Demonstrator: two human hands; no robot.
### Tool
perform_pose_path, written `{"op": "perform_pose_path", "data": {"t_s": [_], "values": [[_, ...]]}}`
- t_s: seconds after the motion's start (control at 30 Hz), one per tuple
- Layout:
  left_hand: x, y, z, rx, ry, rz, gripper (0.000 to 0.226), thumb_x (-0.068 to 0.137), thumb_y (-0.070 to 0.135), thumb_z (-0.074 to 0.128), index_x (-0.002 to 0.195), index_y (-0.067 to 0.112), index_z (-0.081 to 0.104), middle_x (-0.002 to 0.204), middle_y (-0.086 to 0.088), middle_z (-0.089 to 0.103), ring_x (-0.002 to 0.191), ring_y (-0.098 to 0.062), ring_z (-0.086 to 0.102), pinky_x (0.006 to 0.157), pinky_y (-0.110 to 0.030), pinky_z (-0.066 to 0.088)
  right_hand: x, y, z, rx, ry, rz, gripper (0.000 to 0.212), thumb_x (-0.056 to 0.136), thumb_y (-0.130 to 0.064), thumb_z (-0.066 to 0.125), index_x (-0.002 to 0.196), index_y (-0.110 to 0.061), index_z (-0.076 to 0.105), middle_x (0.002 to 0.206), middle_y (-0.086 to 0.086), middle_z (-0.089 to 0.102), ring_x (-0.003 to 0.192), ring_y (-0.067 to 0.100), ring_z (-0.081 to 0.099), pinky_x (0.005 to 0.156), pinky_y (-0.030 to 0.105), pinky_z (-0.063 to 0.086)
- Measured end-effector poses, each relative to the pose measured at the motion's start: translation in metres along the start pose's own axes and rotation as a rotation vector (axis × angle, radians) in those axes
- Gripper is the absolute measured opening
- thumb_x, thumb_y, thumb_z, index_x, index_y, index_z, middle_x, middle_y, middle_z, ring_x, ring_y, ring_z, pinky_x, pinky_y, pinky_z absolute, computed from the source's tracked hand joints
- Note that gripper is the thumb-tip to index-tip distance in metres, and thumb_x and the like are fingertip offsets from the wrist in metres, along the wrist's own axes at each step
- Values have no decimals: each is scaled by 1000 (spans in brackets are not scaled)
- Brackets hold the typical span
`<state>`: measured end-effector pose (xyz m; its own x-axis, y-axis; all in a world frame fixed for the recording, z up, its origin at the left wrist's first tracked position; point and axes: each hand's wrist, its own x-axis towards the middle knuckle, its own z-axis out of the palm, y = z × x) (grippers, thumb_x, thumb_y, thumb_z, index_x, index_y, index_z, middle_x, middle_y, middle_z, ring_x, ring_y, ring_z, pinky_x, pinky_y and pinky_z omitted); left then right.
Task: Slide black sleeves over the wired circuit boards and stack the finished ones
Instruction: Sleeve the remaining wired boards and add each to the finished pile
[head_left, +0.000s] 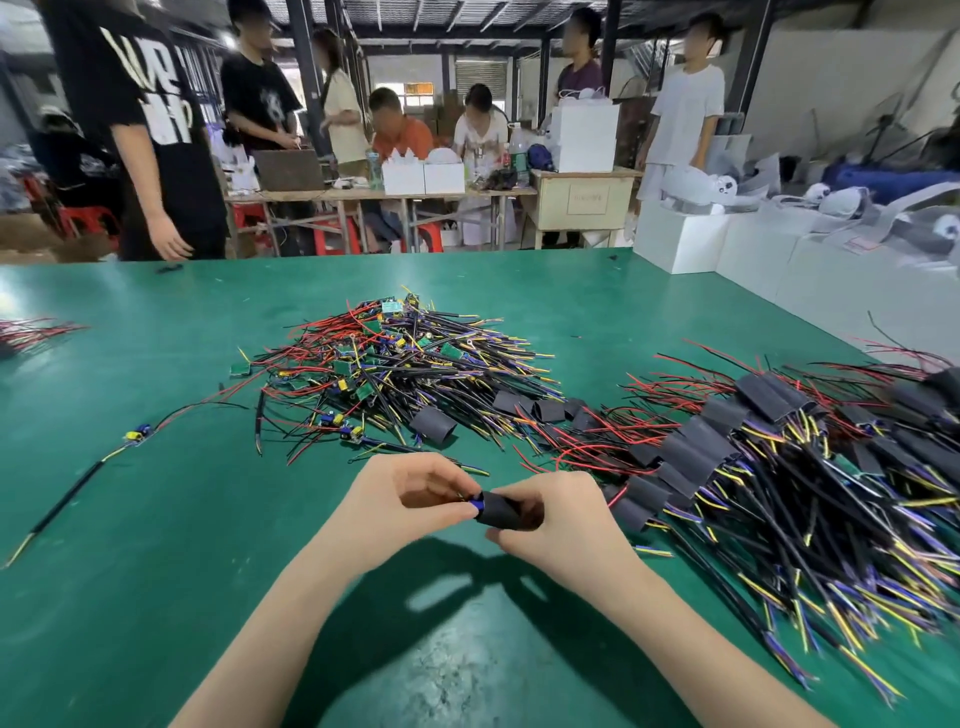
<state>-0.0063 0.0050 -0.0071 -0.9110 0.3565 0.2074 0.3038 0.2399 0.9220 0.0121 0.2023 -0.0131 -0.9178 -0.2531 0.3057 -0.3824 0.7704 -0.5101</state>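
Above the green table (156, 545), my left hand (405, 499) pinches a wired circuit board (475, 503); only its blue end shows. My right hand (550, 519) grips a black sleeve (501, 512) that covers most of that board. A heap of bare wired boards (395, 364) lies in the middle of the table. An empty sleeve (434, 425) lies at the heap's near edge, with a few more sleeves (540, 408) to its right. A long pile of sleeved boards (753, 452) with wires fanned toward me fills the right side.
One loose wired board (136, 432) lies at the left, and a wire bundle (31, 332) sits at the far left edge. White boxes (727, 244) line the table's far right. Several people stand or sit beyond the table's far edge.
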Motion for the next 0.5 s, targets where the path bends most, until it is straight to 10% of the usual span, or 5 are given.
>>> {"op": "perform_pose_path", "data": {"t_s": [0.5], "values": [[0,-3,8,-157,-91,-98,15,76,-4,77,81,7,68,78,-4,72,67,-13,65,68,-18,50,-4,-1,2,-107,-49,-69,14,73,-29,64,80,-17,65,63,0,52,68,24,44,64,36,40]]}}
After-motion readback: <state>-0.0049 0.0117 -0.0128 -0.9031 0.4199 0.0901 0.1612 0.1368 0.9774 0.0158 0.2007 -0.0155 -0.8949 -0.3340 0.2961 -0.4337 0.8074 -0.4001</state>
